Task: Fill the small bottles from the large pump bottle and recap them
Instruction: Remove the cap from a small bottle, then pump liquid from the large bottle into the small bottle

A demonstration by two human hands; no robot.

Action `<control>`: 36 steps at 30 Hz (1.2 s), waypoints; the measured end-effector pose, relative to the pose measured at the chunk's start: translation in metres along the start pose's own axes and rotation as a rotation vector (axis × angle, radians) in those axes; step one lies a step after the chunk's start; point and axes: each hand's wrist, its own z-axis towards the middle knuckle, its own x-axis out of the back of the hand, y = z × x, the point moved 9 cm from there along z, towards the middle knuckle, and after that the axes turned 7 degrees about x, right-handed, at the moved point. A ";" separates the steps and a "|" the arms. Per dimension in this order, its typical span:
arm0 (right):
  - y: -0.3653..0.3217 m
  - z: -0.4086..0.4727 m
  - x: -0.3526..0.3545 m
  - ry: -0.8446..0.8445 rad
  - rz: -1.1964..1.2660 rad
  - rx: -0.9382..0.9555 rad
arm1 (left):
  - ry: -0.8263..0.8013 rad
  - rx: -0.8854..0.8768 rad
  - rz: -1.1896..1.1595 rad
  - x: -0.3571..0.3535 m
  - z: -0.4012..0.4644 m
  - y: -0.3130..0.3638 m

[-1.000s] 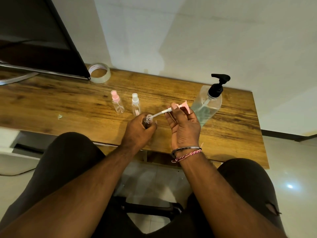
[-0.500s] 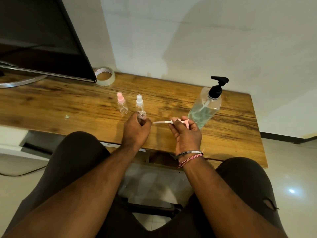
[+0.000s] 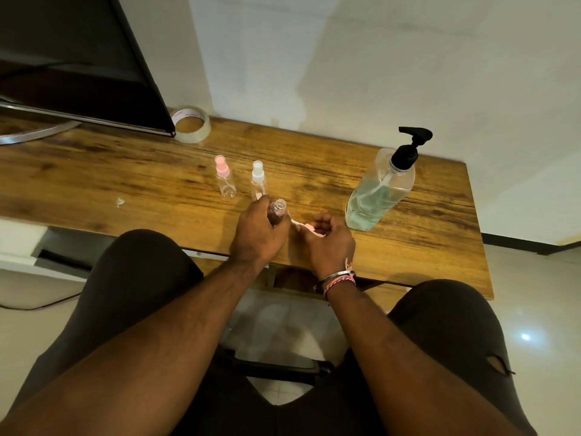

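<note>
Seen from above at a wooden desk [image 3: 314, 158]: left hand [image 3: 257, 237] curled round an uncapped small bottle [image 3: 278, 210], right hand [image 3: 330, 243] pinching its pink spray cap [image 3: 309, 229] just beside, large pump bottle [image 3: 380, 190] standing to the right.

Wooden counter [image 3: 408, 247] against white wall [image 3: 377, 58], dark monitor [image 3: 78, 64] rear left, tape roll [image 3: 190, 124] beside it, glossy pale tiled floor [image 3: 540, 309].

Worktop [image 3: 125, 171]: carries all things.
Two capped bottles [image 3: 225, 180]: side by side, centre (behind the hands).
Pump bottle [image 3: 379, 193]: right.
Tape roll [image 3: 191, 124]: back left.
</note>
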 end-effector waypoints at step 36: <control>-0.058 0.004 0.020 -0.070 -0.377 0.423 | -0.009 -0.157 0.039 0.007 -0.023 0.035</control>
